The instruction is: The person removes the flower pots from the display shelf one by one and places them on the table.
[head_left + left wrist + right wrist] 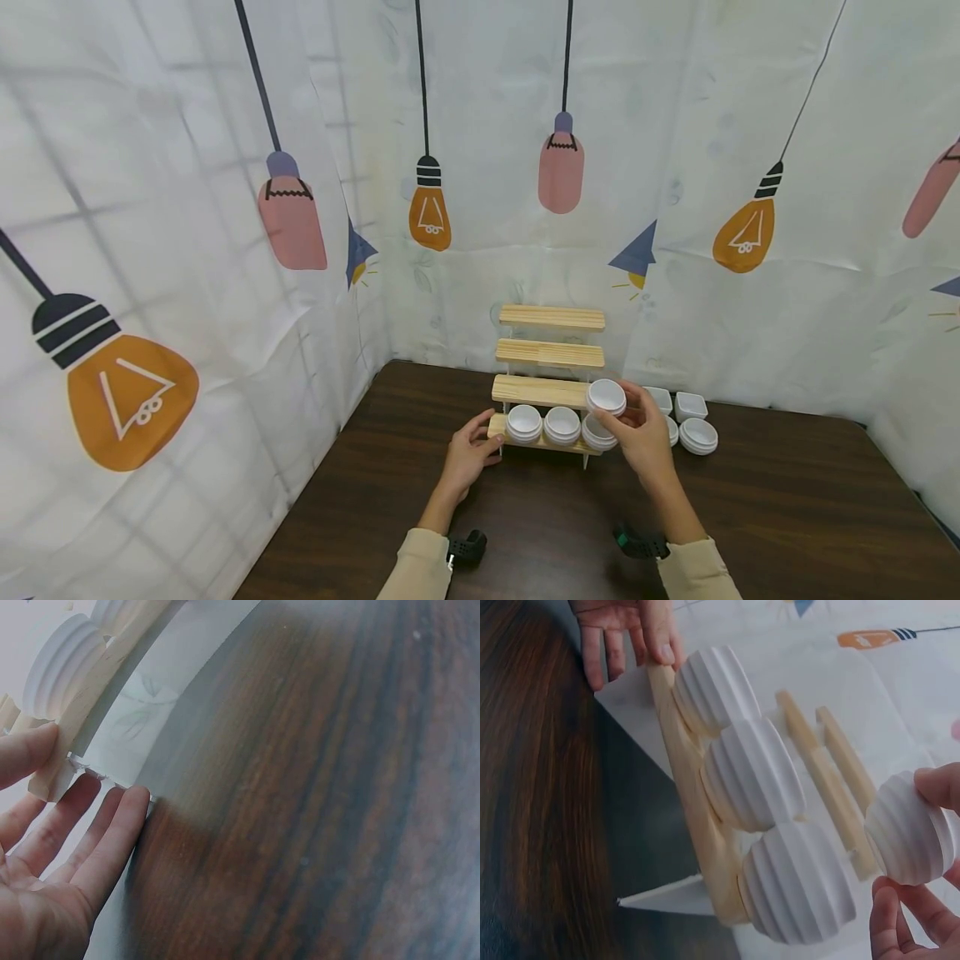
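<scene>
A stepped wooden display stand (551, 354) with pale planks on clear supports stands at the back of the table. Three white ribbed bowls (562, 425) sit in a row on its lowest plank. My left hand (467, 454) grips the left end of that plank, thumb on top and fingers at the end and underneath. In the right wrist view, my right hand (930, 900) pinches another white ribbed bowl (907, 829) between thumb and fingers. The held bowl (606, 397) is at the right end of the second plank, above the rightmost bowl (599, 433) of the row.
Right of the stand, partly behind my right hand, are two square white dishes (690, 406) and more round white bowls (698, 436). The dark wooden table (525, 533) meets a white curtain (480, 308) printed with lamps along its back.
</scene>
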Available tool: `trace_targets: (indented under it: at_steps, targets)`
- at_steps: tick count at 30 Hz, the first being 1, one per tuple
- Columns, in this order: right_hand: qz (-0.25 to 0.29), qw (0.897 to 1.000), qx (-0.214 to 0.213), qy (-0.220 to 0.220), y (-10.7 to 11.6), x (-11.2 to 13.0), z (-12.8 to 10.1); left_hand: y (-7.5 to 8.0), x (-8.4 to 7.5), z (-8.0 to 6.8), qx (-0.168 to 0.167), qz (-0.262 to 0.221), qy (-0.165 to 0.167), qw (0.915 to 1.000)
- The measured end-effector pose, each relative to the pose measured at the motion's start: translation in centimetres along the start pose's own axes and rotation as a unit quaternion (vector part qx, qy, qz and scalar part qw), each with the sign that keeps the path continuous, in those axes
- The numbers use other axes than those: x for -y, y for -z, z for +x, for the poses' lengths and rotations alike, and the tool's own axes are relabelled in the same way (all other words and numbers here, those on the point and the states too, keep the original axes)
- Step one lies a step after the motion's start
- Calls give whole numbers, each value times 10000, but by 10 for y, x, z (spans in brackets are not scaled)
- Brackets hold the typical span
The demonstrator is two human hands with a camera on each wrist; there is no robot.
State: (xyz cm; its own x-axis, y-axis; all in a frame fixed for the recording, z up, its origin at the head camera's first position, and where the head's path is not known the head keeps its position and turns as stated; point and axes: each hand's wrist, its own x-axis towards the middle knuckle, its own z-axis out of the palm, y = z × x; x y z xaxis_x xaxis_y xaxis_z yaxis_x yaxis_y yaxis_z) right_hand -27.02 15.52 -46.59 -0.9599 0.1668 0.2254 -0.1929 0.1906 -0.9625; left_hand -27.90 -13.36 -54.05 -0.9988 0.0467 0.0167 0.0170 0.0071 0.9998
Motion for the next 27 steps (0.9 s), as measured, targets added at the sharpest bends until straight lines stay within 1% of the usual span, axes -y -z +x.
trace_targets:
  at_steps: [9,17,18,27]
  targets:
    - [-293,9993,-213,-51,14,-9,-4,0,3,3,-16,41,-21,10000]
    - [-449,9986,-271,-103,25,-17,-7,-1,-1,0,-32,-24,-16,10000]
    - [-477,9984,-279,-135,26,-18,-8,-1,-3,-1,-25,-27,-10,10000]
    - [-532,9977,-259,-325,36,-22,-12,-1,-1,0,-14,-44,-8,10000]
